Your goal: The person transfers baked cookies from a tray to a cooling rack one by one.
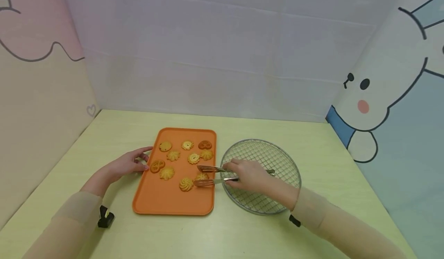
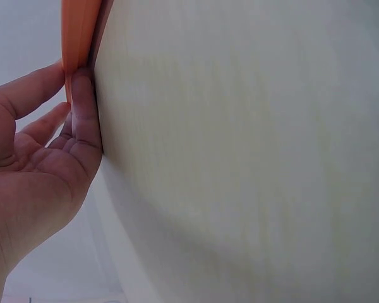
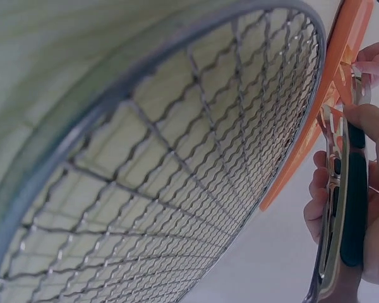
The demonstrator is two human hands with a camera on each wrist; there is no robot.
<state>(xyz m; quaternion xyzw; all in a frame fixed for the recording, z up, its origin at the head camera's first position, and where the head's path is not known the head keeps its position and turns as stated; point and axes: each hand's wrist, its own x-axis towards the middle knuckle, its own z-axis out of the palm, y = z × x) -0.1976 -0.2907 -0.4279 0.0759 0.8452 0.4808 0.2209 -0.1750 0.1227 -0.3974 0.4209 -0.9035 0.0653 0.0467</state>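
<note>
An orange tray (image 1: 173, 205) lies on the table with several cookies on it, among them two pretzel-shaped ones and a swirled round one (image 1: 186, 184). My left hand (image 1: 126, 164) is at the tray's left side. In the left wrist view, its thumb and fingers pinch the tray's rim (image 2: 81, 31). Metal tongs (image 1: 221, 169) with dark grips are held by my right hand (image 1: 251, 176), above the round wire rack (image 1: 260, 149). The spread tong tips reach over the tray's right side, one on each side of a yellow cookie (image 1: 202, 177), which they partly hide.
The wire rack stands just right of the tray, its mesh bare apart from the hand and tongs over it. A pale wall (image 1: 222, 58) closes off the back of the table (image 1: 166, 236). Printed panels stand at left and right.
</note>
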